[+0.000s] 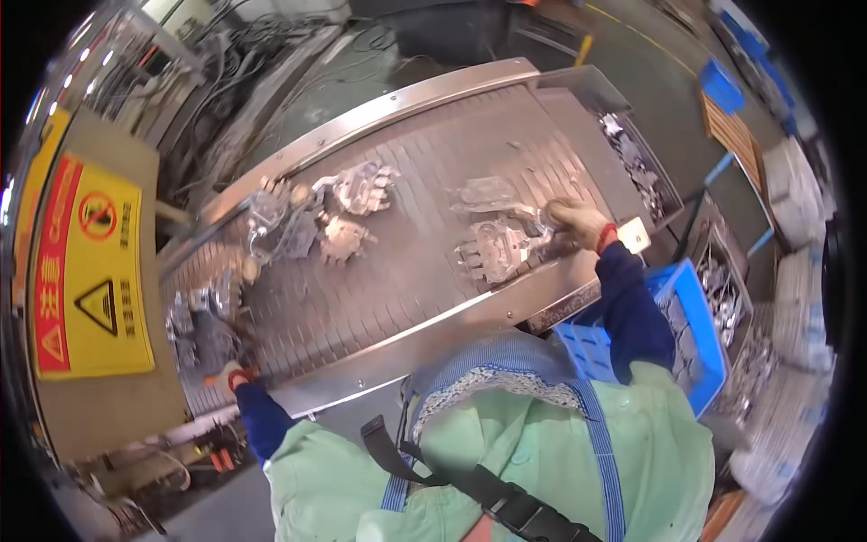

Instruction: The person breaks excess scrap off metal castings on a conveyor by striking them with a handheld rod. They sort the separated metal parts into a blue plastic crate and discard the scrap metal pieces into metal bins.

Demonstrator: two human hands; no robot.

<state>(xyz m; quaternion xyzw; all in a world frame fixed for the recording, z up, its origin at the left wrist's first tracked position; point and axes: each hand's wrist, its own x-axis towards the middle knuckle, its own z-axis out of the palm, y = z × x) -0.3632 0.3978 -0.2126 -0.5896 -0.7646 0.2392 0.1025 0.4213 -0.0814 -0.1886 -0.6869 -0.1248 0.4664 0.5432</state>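
My right hand (575, 219), with a red band at the wrist, is closed on the end of a shiny die-cast metal part (497, 250) lying on the slatted conveyor belt (406, 244). Just behind that part lies another flat silvery piece (488, 191). My left hand (233, 376) is low at the belt's left end, beside a cluster of metal castings (208, 312); its fingers are too small and partly hidden to read. More castings with finger-like edges (363, 187) lie mid-left on the belt, one of them coppery (344, 238).
A yellow and red warning sign (90, 266) is on a panel at the left. At my right stands a blue crate (700, 339). Bins of metal scrap (637, 163) sit past the conveyor's right end. Stacked white sacks (799, 334) line the far right.
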